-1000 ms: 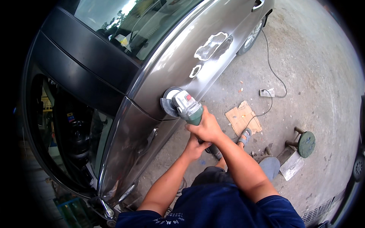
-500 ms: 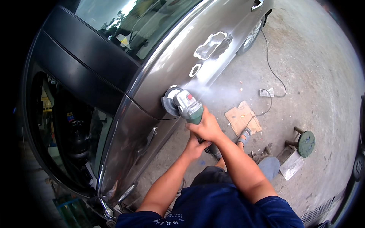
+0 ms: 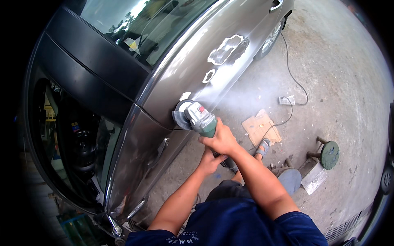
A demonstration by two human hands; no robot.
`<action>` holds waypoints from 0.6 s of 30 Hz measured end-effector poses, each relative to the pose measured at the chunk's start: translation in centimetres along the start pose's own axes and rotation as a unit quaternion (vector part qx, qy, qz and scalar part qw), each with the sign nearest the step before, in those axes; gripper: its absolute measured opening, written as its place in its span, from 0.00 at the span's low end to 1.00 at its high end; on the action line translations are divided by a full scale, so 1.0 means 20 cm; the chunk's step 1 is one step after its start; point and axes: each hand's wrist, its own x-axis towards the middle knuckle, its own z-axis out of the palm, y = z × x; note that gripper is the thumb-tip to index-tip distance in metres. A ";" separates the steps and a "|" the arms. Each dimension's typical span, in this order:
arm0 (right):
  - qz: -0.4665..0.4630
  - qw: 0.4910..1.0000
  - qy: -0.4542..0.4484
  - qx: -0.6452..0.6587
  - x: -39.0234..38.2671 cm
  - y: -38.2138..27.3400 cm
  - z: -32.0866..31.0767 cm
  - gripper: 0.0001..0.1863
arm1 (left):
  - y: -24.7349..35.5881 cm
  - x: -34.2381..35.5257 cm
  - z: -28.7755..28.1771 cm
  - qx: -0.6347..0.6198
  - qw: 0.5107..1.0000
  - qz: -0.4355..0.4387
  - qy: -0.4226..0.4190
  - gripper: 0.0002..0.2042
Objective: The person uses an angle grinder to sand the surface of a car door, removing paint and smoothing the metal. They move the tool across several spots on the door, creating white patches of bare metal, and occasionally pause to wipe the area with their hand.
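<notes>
A green and grey angle grinder (image 3: 197, 117) presses its disc against the side panel of a grey-brown car (image 3: 193, 61), just behind the rear door seam. My right hand (image 3: 221, 139) grips the grinder's body near its head. My left hand (image 3: 210, 160) holds the black rear handle lower down. Pale dust drifts off the disc to the right. Bare sanded patches (image 3: 225, 49) show higher on the same panel.
A cable (image 3: 292, 78) runs over the concrete floor to a white socket block (image 3: 286, 100). A piece of cardboard (image 3: 261, 127) lies beside my sandalled foot (image 3: 262, 147). A low round green stool (image 3: 329, 154) stands at the right. The car's door handle (image 3: 159, 148) is below the grinder.
The grinder has shifted slightly along the panel while both hands keep their grip. The dust cloud to the right of the disc has grown.
</notes>
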 end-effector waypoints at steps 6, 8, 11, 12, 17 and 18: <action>0.025 0.999 0.017 0.012 0.03 0.05 -0.01 0.40 | 0.00 0.03 -0.02 0.016 0.999 -0.002 -0.030 0.42; 0.023 1.000 0.006 -0.007 0.01 0.04 0.00 0.39 | -0.04 0.03 -0.01 0.018 1.000 0.006 -0.024 0.42; 0.036 0.998 0.036 0.028 0.04 0.03 -0.04 0.40 | 0.02 0.07 0.00 -0.007 0.999 -0.011 -0.033 0.42; 0.042 0.998 0.037 0.031 0.06 0.03 -0.05 0.40 | 0.04 0.09 0.00 -0.016 0.999 -0.017 -0.038 0.42; -0.004 1.000 0.000 -0.005 0.02 0.03 -0.03 0.39 | -0.05 0.03 0.02 -0.016 1.000 0.006 0.003 0.38; 0.004 1.000 0.006 -0.002 0.02 0.01 -0.02 0.39 | -0.03 0.04 0.02 -0.027 1.000 -0.001 -0.004 0.39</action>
